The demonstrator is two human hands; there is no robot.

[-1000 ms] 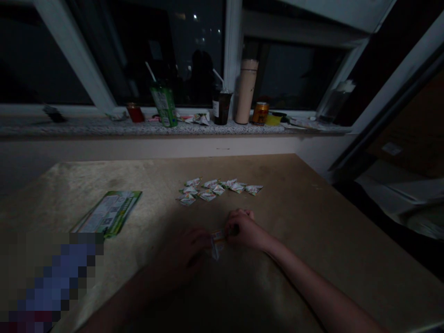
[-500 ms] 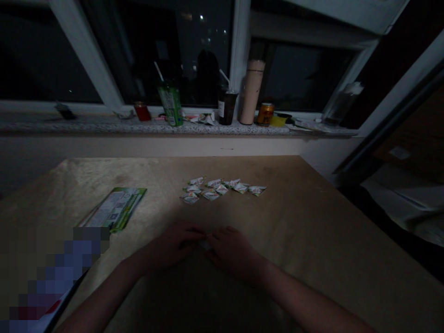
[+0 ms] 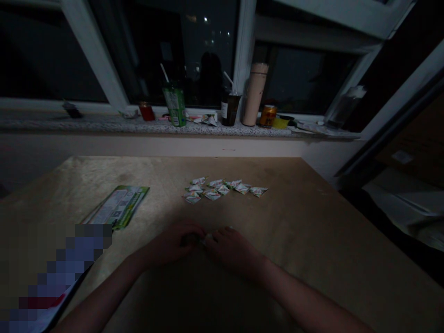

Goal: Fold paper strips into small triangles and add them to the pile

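My left hand [image 3: 175, 243] and my right hand [image 3: 231, 247] meet low over the middle of the wooden table, fingertips nearly touching. Between them is a small pale piece of folded paper [image 3: 204, 239], mostly covered by the fingers and dim in shadow. Both hands are closed on it, the left with thumb and forefinger curled into a ring. Beyond them lie several small folded paper pieces [image 3: 212, 194], white with green and red print, pointed at the corners and grouped in loose rows.
Left of my hands lies a flat green-and-white printed packet or sheet [image 3: 125, 206]. The windowsill [image 3: 208, 132] behind holds a green cup with a straw [image 3: 175, 106], a dark cup [image 3: 229, 108], a pink flask [image 3: 255, 95], an orange can [image 3: 268, 115] and a red jar [image 3: 146, 111].
The view has shifted slightly. My left fingers have curled more, with thumb and forefinger now bent around a gap; both hands stay together at the paper.
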